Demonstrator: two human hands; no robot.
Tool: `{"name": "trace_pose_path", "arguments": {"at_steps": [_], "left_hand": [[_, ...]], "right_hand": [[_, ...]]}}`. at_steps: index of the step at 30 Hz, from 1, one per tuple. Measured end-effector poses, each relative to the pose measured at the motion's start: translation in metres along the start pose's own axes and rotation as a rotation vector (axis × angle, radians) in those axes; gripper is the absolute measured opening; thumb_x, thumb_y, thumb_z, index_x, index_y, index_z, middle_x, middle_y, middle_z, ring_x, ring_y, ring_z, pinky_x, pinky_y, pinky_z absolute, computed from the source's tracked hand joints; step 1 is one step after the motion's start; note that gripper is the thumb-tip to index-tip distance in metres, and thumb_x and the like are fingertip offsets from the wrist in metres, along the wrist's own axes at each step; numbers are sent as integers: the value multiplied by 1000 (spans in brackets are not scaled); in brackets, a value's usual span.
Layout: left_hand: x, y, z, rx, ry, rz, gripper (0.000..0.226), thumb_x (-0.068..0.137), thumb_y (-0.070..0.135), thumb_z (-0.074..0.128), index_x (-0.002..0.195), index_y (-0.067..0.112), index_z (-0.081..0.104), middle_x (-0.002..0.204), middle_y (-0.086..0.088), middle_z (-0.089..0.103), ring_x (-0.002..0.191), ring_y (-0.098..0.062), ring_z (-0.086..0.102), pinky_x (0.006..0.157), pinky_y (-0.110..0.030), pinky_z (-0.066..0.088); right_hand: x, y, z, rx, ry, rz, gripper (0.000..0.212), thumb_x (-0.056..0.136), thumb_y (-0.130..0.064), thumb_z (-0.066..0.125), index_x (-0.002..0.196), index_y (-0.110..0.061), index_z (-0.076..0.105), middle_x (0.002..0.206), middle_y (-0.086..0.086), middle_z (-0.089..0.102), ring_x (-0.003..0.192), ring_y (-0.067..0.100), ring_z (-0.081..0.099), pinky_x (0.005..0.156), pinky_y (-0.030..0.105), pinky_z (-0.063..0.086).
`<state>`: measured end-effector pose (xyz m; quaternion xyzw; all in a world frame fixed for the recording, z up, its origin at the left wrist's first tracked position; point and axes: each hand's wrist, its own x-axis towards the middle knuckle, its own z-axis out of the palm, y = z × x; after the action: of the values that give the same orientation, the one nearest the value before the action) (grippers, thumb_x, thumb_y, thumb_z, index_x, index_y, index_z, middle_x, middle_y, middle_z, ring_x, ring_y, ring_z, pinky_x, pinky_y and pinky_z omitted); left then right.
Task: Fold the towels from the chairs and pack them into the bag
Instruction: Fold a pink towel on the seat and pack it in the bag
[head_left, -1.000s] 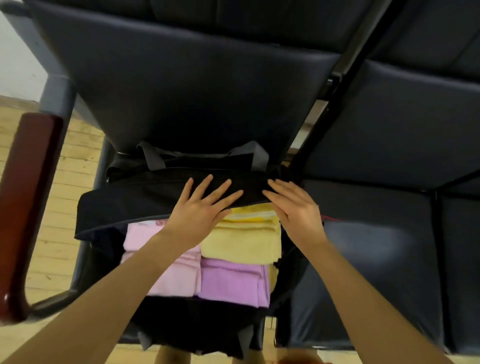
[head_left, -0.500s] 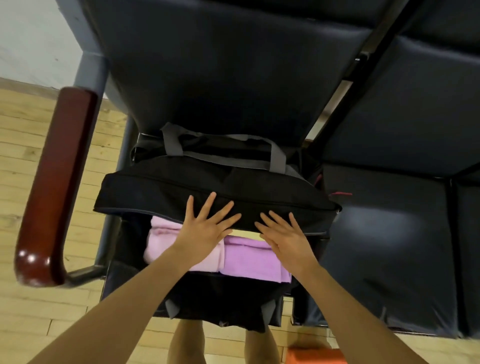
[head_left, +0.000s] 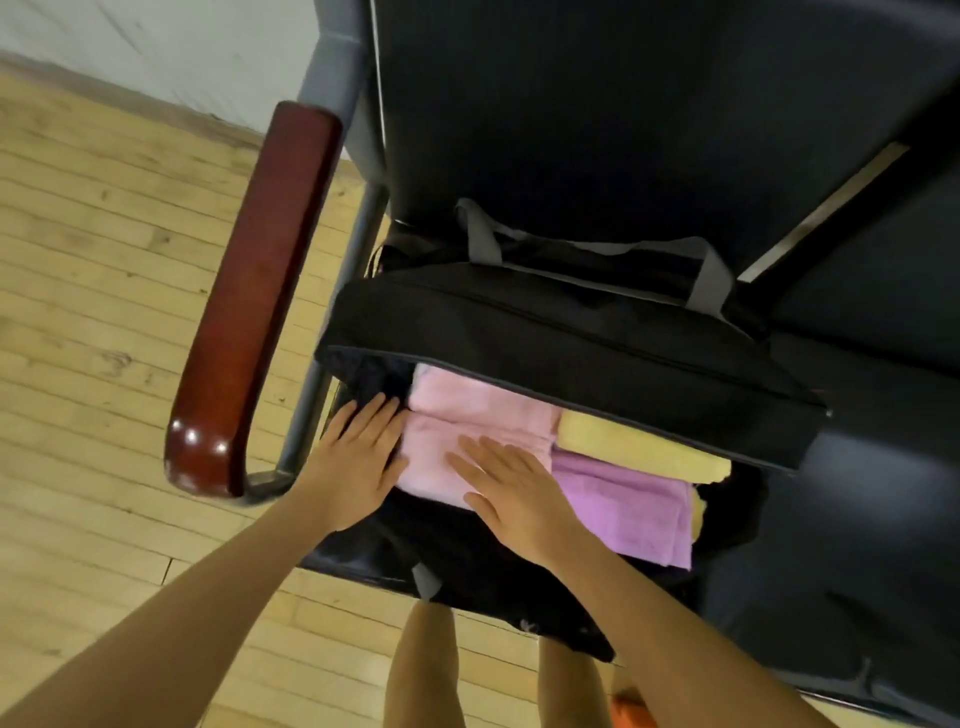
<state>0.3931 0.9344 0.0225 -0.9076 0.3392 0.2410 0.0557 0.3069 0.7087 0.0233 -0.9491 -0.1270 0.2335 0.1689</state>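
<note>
Hiding towels' (head_left: 483, 421) far edges: bag (head_left: 571, 332) flap.

Left hand (head_left: 358, 457), right hand (head_left: 511, 499): flat, fingers straight.

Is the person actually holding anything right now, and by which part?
Nothing is gripped. The right hand lies flat on the light pink towel; the left hand rests open at its left edge, inside the bag.

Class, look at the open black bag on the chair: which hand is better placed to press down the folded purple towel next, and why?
Probably the right hand: it lies flat on the pale pink folded towel, directly beside the folded purple towel. The left hand rests further off, at the black fabric bag's left edge.
</note>
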Motion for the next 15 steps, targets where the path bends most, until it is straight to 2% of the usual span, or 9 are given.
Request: {"name": "trace_pose_path", "arguments": {"at_steps": [2, 3, 4, 6, 8, 10, 11, 13, 15], "left_hand": [[-4, -17, 15, 37, -51, 46, 77, 101, 45, 4, 121, 3, 65, 128, -15, 61, 122, -29, 55, 115, -36, 11], [-8, -24, 23, 41, -52, 59, 76, 101, 44, 4, 121, 4, 65, 130, -14, 59, 126, -27, 52, 117, -34, 5], [-12, -29, 30, 36, -46, 60, 74, 102, 44, 4, 124, 6, 63, 134, -13, 56, 134, -24, 43, 117, -32, 0], [-20, -35, 45, 23, 26, 58, 63, 101, 42, 12, 131, 10, 58, 141, -11, 49, 147, -16, 8, 118, -33, 0], [-22, -36, 55, -14, 101, 58, 55, 94, 41, 26, 130, 14, 59, 144, -10, 46, 146, -10, -11, 117, -35, 6], [-22, -38, 61, -46, 162, 80, 48, 91, 40, 33, 118, 21, 68, 142, -7, 49, 147, -11, -4, 117, -36, 7], [-22, -39, 62, -52, 193, 99, 45, 90, 40, 35, 109, 24, 73, 139, -5, 52, 147, -14, 8, 117, -37, 6], [-21, -38, 63, -50, 240, 93, 42, 87, 42, 37, 94, 29, 76, 133, -3, 58, 137, -19, 34, 117, -40, 1], [-19, -33, 63, -72, 293, 37, 41, 85, 46, 37, 84, 32, 76, 128, -2, 62, 129, -21, 44, 115, -41, 2]], "right_hand": [[16, -8, 10, -47, -101, 73, 56, 97, -47, 13, 146, -28, 32, 150, 1, 39, 135, 26, 43, 108, 44, 34], [23, -10, 14, -61, -144, 109, 61, 97, -50, 5, 148, -28, 28, 154, 1, 33, 139, 27, 36, 112, 45, 25], [29, -10, 18, -91, -145, 140, 62, 96, -49, 5, 148, -27, 32, 153, 2, 34, 139, 27, 36, 112, 45, 24], [38, -13, 20, -107, -144, 222, 58, 98, -44, 15, 139, -21, 48, 143, 3, 49, 128, 27, 51, 105, 46, 38], [41, -14, 24, -112, -144, 254, 60, 101, -43, 9, 141, -19, 46, 142, 3, 50, 127, 26, 51, 106, 44, 37], [41, -11, 28, -151, -161, 229, 64, 99, -45, -3, 150, -20, 27, 152, 1, 36, 138, 24, 37, 113, 40, 21], [41, -10, 29, -159, -145, 229, 64, 99, -46, -5, 150, -20, 25, 152, 1, 36, 139, 24, 36, 113, 40, 19], [42, -10, 30, -169, -134, 261, 64, 101, -45, -1, 146, -18, 36, 145, 4, 46, 131, 25, 47, 108, 42, 30], [41, -11, 34, -161, -144, 264, 61, 102, -44, 4, 143, -17, 40, 141, 6, 51, 127, 27, 51, 105, 45, 35]]}}
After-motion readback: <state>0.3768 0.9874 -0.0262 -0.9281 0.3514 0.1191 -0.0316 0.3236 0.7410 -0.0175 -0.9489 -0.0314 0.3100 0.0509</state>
